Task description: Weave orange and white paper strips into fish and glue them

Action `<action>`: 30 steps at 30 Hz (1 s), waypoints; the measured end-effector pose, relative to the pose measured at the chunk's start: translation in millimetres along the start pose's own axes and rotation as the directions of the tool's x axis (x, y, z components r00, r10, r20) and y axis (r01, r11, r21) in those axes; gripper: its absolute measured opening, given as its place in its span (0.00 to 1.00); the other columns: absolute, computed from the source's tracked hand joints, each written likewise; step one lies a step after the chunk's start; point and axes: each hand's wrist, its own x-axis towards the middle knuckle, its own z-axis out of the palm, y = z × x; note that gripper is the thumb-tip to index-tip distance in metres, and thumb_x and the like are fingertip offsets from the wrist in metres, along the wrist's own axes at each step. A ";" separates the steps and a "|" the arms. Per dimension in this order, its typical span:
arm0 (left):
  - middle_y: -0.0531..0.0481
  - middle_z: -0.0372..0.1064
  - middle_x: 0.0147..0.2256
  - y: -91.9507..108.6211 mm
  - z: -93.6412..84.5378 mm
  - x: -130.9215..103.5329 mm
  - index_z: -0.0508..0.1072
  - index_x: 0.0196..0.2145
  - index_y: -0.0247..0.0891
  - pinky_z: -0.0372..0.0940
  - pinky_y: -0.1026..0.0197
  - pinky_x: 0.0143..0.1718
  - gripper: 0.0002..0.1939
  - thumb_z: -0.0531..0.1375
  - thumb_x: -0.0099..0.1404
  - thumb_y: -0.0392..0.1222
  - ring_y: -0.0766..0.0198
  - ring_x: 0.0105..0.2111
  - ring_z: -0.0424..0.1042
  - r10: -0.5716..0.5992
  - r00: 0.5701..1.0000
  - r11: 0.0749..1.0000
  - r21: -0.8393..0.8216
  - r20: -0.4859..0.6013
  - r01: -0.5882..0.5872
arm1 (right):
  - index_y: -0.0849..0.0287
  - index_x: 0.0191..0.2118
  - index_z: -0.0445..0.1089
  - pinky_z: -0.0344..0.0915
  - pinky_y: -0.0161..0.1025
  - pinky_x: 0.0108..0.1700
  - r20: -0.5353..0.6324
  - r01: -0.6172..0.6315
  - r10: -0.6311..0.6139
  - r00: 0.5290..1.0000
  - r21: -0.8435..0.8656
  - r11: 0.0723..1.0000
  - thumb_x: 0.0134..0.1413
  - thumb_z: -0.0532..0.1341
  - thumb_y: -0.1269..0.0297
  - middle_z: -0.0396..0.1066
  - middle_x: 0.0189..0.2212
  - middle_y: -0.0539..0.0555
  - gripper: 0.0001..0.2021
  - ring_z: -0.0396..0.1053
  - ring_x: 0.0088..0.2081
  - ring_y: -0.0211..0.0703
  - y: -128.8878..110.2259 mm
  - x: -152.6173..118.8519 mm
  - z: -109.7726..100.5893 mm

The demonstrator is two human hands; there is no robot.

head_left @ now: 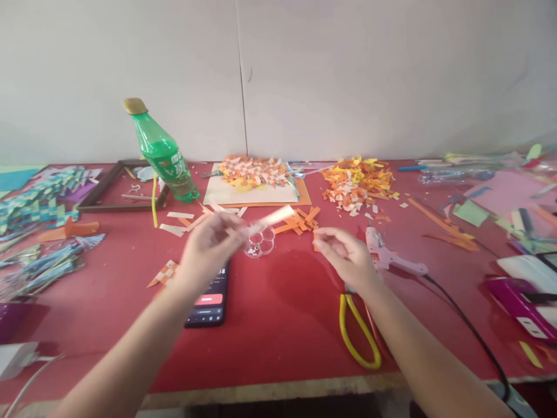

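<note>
My left hand, a little blurred, pinches a cream paper strip that sticks out to the right. Between the thumb and forefinger of my right hand is a small orange paper strip. A clear round tray of small compartments, with googly eyes in it, lies between the hands. Just behind are loose orange strips. Yellow-handled scissors lie partly under my right hand. A phone lies below my left hand, beside a woven orange-and-white paper piece.
A green bottle stands at the back left, by a dark frame. Woven paper lies on cream sheets; folded orange and yellow pieces form a heap. The glue gun trails a black cord right, near a purple power strip.
</note>
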 end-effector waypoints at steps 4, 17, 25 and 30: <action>0.54 0.67 0.25 -21.9 47.0 -31.1 0.69 0.33 0.36 0.69 0.60 0.32 0.12 0.65 0.57 0.45 0.65 0.26 0.73 -0.155 0.952 0.966 -0.163 0.262 0.202 | 0.53 0.51 0.66 0.74 0.43 0.43 0.242 -0.060 -0.012 0.970 0.286 0.956 0.58 0.61 0.48 0.74 0.40 0.57 0.20 0.75 0.41 0.44 -18.5 -5.4 0.8; 0.52 0.69 0.29 -34.5 57.4 -55.9 0.68 0.34 0.37 0.61 0.67 0.30 0.13 0.65 0.61 0.48 0.68 0.30 0.70 -0.370 0.857 0.822 -0.303 0.358 0.482 | 0.53 0.40 0.74 0.73 0.32 0.37 0.419 -0.259 0.097 0.903 0.350 0.900 0.55 0.65 0.60 0.76 0.33 0.51 0.07 0.75 0.33 0.35 -34.9 -19.6 8.1; 0.54 0.68 0.29 -40.8 58.0 -57.8 0.70 0.32 0.37 0.63 0.65 0.36 0.12 0.60 0.66 0.49 0.70 0.28 0.66 -0.340 0.874 0.810 -0.363 0.348 0.460 | 0.54 0.35 0.73 0.72 0.29 0.36 0.357 -0.236 0.117 0.927 0.314 0.920 0.54 0.65 0.65 0.76 0.28 0.48 0.03 0.75 0.30 0.33 -28.1 -16.7 12.8; 0.51 0.72 0.29 -35.4 57.1 -57.2 0.71 0.31 0.36 0.62 0.66 0.32 0.14 0.63 0.63 0.51 0.68 0.29 0.70 -0.338 0.846 0.802 -0.344 0.412 0.488 | 0.55 0.35 0.72 0.72 0.31 0.36 0.357 -0.240 0.117 0.927 0.323 0.916 0.52 0.66 0.65 0.76 0.30 0.49 0.04 0.74 0.31 0.35 -28.5 -19.5 15.3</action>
